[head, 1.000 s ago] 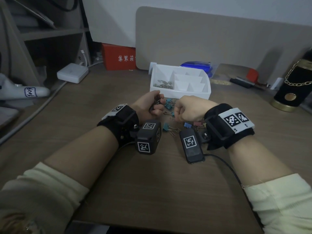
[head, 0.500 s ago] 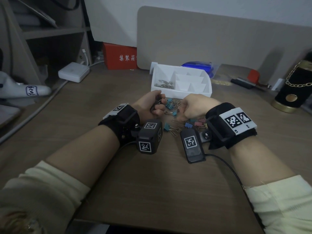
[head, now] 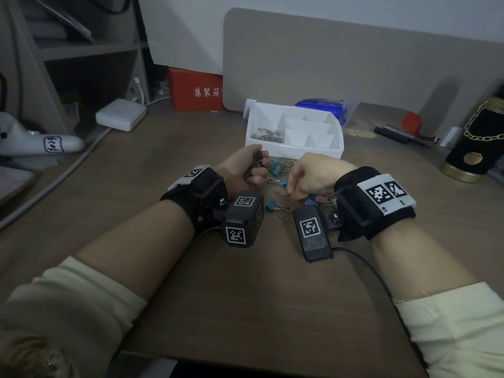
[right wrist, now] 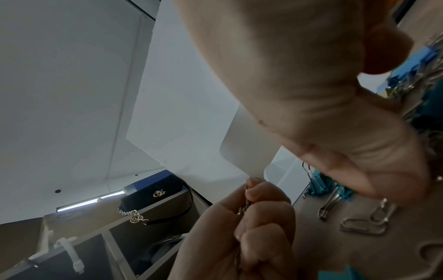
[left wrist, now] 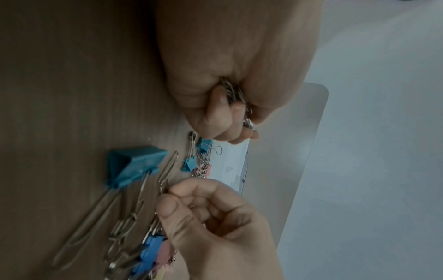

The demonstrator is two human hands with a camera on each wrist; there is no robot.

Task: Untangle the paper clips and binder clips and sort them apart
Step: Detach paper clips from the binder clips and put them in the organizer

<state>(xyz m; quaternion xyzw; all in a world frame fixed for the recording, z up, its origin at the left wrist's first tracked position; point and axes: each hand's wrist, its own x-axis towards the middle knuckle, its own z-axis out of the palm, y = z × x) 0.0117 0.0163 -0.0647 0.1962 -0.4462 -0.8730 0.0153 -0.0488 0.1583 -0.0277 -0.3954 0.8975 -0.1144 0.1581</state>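
Observation:
Loose silver paper clips and teal, blue and pink binder clips (head: 281, 170) lie mixed on the wooden desk between my hands. My left hand (head: 255, 170) is a fist gripping a bunch of paper clips (left wrist: 236, 96), whose ends poke out past the fingers (right wrist: 246, 202). My right hand (head: 290, 190) pinches the end of a paper clip (left wrist: 165, 181) between thumb and forefinger, just beside a teal binder clip (left wrist: 134, 166). Blue and pink binder clips (left wrist: 153, 246) lie under the right palm. A white divided tray (head: 335, 154) stands behind the pile, with paper clips (head: 267, 135) in its left compartment.
A red box (head: 196, 90) and a white adapter (head: 121, 114) with its cable sit at the back left. A black and gold can (head: 477, 143) stands at the right, a blue case (head: 324, 106) behind the tray. A beige divider panel (head: 354, 64) closes the back.
My right hand has dropped a little toward me and its fingertips have closed on a paper clip on the desk. The left hand keeps its bunch and has barely moved.

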